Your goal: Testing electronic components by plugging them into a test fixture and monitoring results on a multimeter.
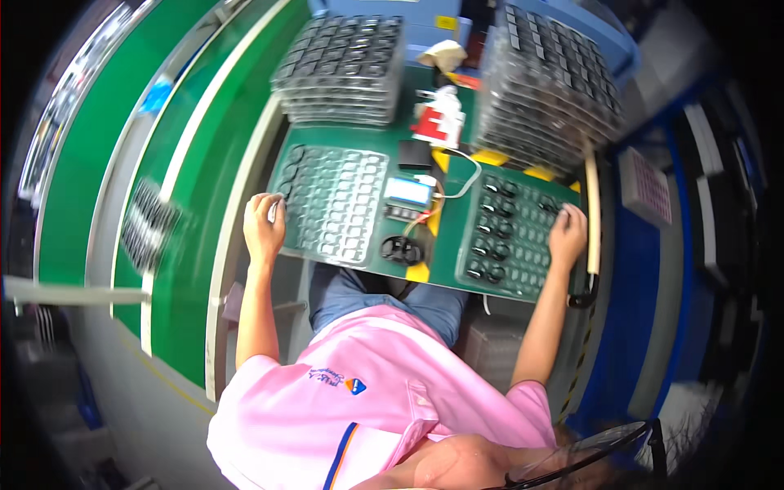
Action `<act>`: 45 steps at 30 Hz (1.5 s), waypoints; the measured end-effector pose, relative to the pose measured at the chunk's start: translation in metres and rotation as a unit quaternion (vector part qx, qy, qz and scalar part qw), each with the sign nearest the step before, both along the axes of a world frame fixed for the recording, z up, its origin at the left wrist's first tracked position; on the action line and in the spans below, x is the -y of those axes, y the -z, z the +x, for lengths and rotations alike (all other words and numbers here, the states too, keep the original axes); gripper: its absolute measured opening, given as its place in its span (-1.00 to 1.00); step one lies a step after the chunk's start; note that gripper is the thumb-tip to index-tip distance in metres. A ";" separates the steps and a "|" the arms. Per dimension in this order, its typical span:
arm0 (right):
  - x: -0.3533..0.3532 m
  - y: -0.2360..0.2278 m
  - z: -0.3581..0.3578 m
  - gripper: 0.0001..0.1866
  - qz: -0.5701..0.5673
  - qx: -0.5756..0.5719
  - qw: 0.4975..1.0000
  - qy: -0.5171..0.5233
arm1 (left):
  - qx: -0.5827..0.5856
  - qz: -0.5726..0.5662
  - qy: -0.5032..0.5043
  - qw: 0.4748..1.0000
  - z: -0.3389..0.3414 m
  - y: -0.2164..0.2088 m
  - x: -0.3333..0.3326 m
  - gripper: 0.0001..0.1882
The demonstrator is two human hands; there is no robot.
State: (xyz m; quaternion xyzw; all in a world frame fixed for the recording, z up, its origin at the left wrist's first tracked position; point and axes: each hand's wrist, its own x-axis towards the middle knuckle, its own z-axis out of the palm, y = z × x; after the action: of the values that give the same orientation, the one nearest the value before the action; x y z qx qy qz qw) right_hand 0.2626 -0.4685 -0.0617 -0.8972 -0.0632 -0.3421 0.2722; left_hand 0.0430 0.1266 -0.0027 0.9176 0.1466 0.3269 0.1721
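My left hand (pixel 265 227) is at the left edge of a clear plastic tray (pixel 336 204), fingers curled round something small and pale that I cannot make out. That tray has mostly bare pockets, with a few black parts (pixel 291 167) along its upper left side. On the right, my right hand (pixel 568 237) is over the edge of a second clear tray (pixel 531 237), fingertips pinched together; what they hold, if anything, is hidden. Black rounded parts (pixel 488 227) fill this tray's left columns. Between the trays sit a small device with a lit screen (pixel 408 192) and a round black fixture (pixel 403 250).
Tall stacks of filled trays stand at the back left (pixel 339 73) and back right (pixel 551 90) of the green table. A black box (pixel 415 153), a red-and-white item (pixel 438 121) and a white cable (pixel 476 175) lie between them. A green conveyor (pixel 204 163) runs along the left.
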 end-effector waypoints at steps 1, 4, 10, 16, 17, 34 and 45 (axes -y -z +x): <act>-0.001 0.001 0.005 -0.81 -0.009 0.004 1.000 -0.005 | 0.007 0.001 -0.020 1.000 -0.012 0.006 -0.014 -0.90; 0.000 0.003 0.012 -0.74 -0.011 0.008 1.000 -0.006 | 0.018 -0.054 -0.038 0.998 -0.028 0.013 -0.027 -0.84; -0.001 0.002 0.012 -0.69 -0.003 -0.055 0.998 -0.007 | -0.006 -0.095 -0.002 0.995 -0.017 0.038 -0.033 -0.73; -0.062 -0.121 0.006 -0.69 0.010 0.128 0.990 -0.051 | 0.018 -0.154 0.032 0.987 -0.017 0.051 -0.038 -0.80; -0.076 -0.152 0.004 -0.71 0.021 0.141 0.988 -0.061 | 0.020 -0.163 0.028 0.986 -0.018 0.053 -0.038 -0.80; -0.094 -0.242 0.152 -0.82 -0.137 -0.001 0.991 0.001 | 0.152 -0.243 0.040 0.957 -0.050 0.024 -0.018 -0.87; -0.183 -0.243 -0.014 -0.86 -0.014 0.061 0.981 -0.182 | 0.076 -0.313 0.176 0.930 -0.023 0.013 0.038 -0.86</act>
State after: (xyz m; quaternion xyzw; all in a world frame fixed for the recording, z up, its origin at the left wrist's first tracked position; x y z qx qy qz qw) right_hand 0.2487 -0.2856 0.1813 -0.8519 -0.2467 -0.3396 0.3133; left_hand 0.0196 0.0884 -0.0160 0.8007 0.0642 0.2971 0.5161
